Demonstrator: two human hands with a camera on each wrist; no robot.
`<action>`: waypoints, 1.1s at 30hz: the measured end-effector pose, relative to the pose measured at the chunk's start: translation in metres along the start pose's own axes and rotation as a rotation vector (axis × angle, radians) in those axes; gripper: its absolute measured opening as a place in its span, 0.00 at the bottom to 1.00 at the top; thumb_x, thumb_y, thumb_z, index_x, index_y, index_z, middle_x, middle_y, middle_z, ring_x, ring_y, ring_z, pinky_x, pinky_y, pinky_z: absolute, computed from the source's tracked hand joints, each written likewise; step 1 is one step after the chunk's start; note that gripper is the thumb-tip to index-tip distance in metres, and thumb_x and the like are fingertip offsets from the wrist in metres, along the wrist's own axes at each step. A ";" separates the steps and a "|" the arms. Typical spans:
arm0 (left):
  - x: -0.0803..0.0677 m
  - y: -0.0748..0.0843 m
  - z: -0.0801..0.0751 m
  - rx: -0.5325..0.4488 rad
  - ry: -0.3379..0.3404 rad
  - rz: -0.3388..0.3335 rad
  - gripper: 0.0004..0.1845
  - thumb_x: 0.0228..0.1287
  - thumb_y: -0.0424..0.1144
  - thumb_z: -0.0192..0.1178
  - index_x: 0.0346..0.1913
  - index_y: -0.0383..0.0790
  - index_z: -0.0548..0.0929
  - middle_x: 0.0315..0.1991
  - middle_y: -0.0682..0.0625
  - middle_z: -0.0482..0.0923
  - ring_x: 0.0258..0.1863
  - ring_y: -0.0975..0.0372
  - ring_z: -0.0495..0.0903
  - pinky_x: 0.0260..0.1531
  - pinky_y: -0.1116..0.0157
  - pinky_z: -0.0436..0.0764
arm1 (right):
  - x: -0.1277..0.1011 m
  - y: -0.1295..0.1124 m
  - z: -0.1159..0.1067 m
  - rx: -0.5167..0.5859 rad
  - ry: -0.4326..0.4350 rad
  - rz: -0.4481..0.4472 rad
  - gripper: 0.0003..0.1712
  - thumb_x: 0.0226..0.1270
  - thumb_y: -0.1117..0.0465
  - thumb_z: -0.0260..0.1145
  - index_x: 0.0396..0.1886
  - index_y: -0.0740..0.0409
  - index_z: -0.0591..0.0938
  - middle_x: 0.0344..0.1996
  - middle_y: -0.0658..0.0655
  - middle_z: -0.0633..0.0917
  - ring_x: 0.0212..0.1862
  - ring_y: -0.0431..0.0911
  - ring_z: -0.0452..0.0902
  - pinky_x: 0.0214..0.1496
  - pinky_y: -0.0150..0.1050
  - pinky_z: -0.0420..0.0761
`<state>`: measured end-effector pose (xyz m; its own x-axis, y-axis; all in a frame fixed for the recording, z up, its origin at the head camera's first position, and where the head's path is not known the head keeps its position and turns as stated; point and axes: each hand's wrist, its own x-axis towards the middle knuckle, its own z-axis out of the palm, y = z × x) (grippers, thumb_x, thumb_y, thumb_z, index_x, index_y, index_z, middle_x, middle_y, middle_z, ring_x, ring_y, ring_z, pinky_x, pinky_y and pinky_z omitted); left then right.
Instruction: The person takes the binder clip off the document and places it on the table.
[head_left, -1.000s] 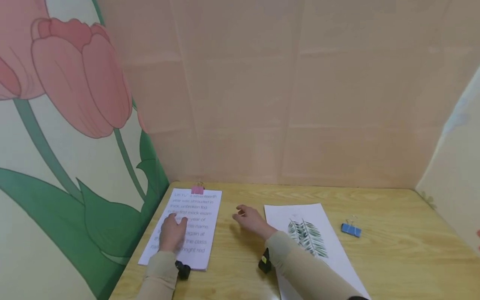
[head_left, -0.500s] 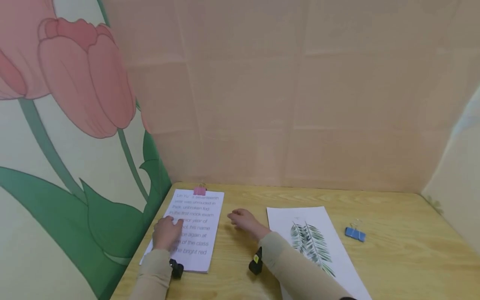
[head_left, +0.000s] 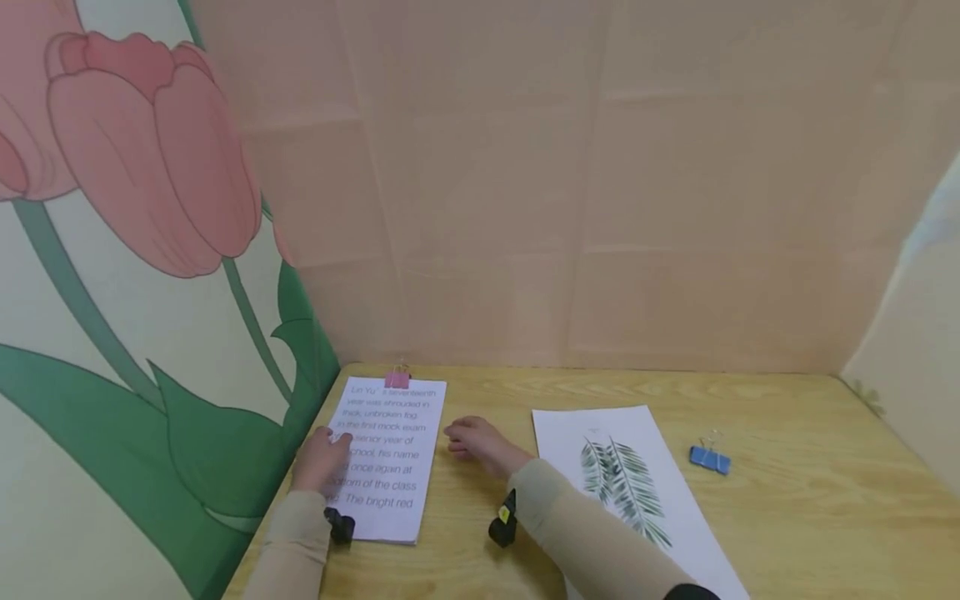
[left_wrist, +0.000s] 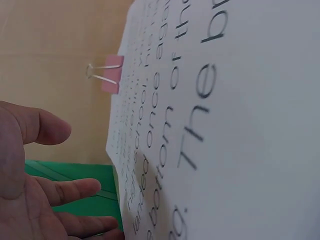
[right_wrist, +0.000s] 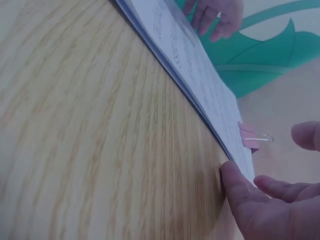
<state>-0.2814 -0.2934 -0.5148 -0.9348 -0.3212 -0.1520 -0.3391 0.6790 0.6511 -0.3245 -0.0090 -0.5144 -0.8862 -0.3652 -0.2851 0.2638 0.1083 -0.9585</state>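
Observation:
A thin stack of printed sheets (head_left: 390, 467) lies on the left part of the table, a pink binder clip (head_left: 397, 380) fixed at its far edge. At the stack's left edge is my left hand (head_left: 321, 461); in the left wrist view its thumb and fingers are spread, holding nothing. Just off the right edge is my right hand (head_left: 483, 442), its fingers loosely bent and nothing between them. In the right wrist view, one right fingertip (right_wrist: 230, 170) is low by the tabletop, close to the stack; whether it touches is hard to tell.
Right of the stack lies a sheet with a printed green palm leaf (head_left: 622, 483), partly under my right forearm. Further right is a blue binder clip (head_left: 709, 460) on the wooden table (head_left: 810, 500). A tulip-painted wall (head_left: 150, 167) borders the left side.
My left hand has moved left across the page to the stack's left edge, uncovering more print. My right hand has shifted left toward the stack's right edge.

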 end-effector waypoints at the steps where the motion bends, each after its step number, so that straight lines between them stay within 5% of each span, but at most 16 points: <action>1: 0.000 0.001 -0.001 0.000 -0.002 0.005 0.33 0.76 0.45 0.47 0.68 0.17 0.63 0.64 0.21 0.68 0.61 0.33 0.71 0.63 0.38 0.68 | 0.000 0.000 0.000 0.009 -0.002 0.002 0.34 0.78 0.62 0.60 0.71 0.82 0.61 0.62 0.73 0.76 0.59 0.60 0.78 0.61 0.49 0.79; 11: 0.004 -0.002 -0.005 -0.055 -0.172 -0.040 0.39 0.78 0.48 0.46 0.75 0.20 0.50 0.72 0.19 0.54 0.68 0.32 0.62 0.68 0.37 0.61 | -0.001 0.001 0.002 0.065 -0.020 0.034 0.34 0.78 0.64 0.59 0.71 0.82 0.60 0.61 0.73 0.75 0.60 0.60 0.78 0.63 0.50 0.78; 25: 0.004 -0.006 -0.004 0.017 -0.185 0.024 0.39 0.76 0.47 0.49 0.72 0.15 0.55 0.70 0.18 0.56 0.68 0.30 0.63 0.68 0.37 0.63 | -0.001 0.002 0.006 0.142 -0.057 0.036 0.30 0.78 0.69 0.56 0.71 0.84 0.59 0.59 0.74 0.77 0.59 0.61 0.78 0.63 0.51 0.78; 33: 0.002 -0.001 -0.007 0.000 -0.190 0.024 0.38 0.78 0.48 0.47 0.72 0.15 0.56 0.70 0.18 0.58 0.68 0.30 0.63 0.67 0.37 0.64 | 0.000 -0.003 0.002 0.156 -0.080 0.052 0.24 0.79 0.65 0.57 0.66 0.78 0.69 0.56 0.70 0.80 0.56 0.58 0.79 0.62 0.49 0.79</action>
<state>-0.2827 -0.2995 -0.5101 -0.9457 -0.1743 -0.2742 -0.3165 0.6851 0.6561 -0.3242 -0.0111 -0.5118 -0.8383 -0.4363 -0.3271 0.3697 -0.0137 -0.9291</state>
